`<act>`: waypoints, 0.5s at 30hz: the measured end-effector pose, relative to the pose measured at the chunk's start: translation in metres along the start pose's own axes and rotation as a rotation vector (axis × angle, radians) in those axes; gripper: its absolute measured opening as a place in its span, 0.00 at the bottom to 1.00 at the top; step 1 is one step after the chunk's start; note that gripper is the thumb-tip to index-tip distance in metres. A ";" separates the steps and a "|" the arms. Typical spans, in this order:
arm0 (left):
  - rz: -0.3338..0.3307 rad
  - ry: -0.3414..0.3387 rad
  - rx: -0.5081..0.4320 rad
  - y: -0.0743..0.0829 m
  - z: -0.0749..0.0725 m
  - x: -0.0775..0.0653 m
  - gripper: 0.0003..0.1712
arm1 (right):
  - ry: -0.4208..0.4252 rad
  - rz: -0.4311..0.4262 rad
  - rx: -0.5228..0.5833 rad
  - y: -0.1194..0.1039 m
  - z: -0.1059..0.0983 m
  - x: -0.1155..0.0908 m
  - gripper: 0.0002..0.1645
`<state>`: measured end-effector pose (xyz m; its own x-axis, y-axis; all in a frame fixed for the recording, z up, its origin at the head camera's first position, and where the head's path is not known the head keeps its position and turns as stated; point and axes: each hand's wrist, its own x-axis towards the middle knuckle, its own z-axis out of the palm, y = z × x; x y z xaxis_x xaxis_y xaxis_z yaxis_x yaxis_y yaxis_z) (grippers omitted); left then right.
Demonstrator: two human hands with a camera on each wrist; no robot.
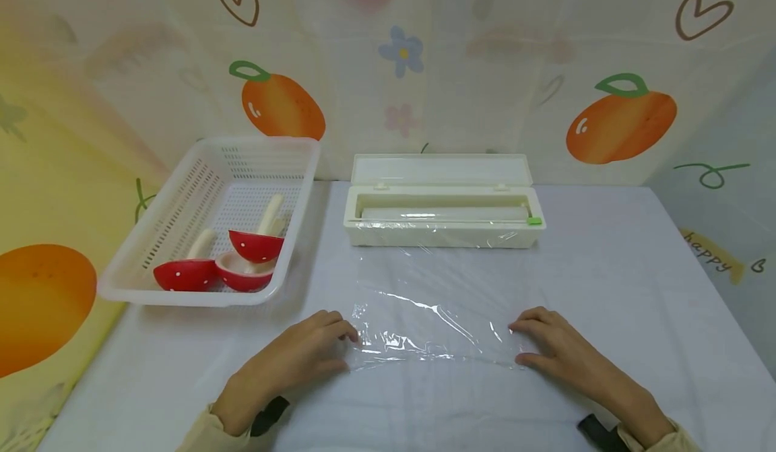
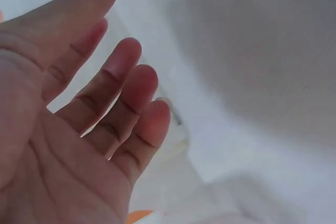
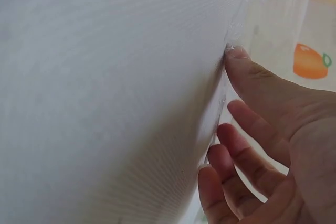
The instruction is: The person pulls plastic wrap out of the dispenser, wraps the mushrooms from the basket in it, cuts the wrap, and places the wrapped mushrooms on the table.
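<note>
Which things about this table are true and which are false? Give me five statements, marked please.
1. Clear film trails from the long box. True.
2. The box is closed. False: its lid stands open.
3. The basket holds red scoops. True.
4. Both hands are inside the basket. False: the left hand and right hand are at opposite sides of the film.
5. A green tab sits near the box's right end. True.

- The head view was softly, evenly lit and mostly sharp.
- White glare streaked the clear film [image 1: 436,312].
- A faint shadow lay right of the basket [image 1: 182,298].
- Both wrist views looked dimmer, the white tablecloth [image 1: 606,290] blurred under grey shadow.
</note>
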<state>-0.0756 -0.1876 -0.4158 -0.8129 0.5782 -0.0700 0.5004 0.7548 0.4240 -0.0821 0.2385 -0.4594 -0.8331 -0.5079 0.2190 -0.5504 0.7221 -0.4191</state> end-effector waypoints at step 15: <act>0.184 0.535 0.101 -0.017 -0.051 0.004 0.21 | 0.001 0.006 -0.016 0.003 0.001 0.000 0.29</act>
<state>-0.1024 -0.2138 -0.3772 -0.7341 0.4856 0.4746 0.6527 0.6974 0.2961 -0.0834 0.2399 -0.4614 -0.8367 -0.5027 0.2174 -0.5458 0.7328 -0.4064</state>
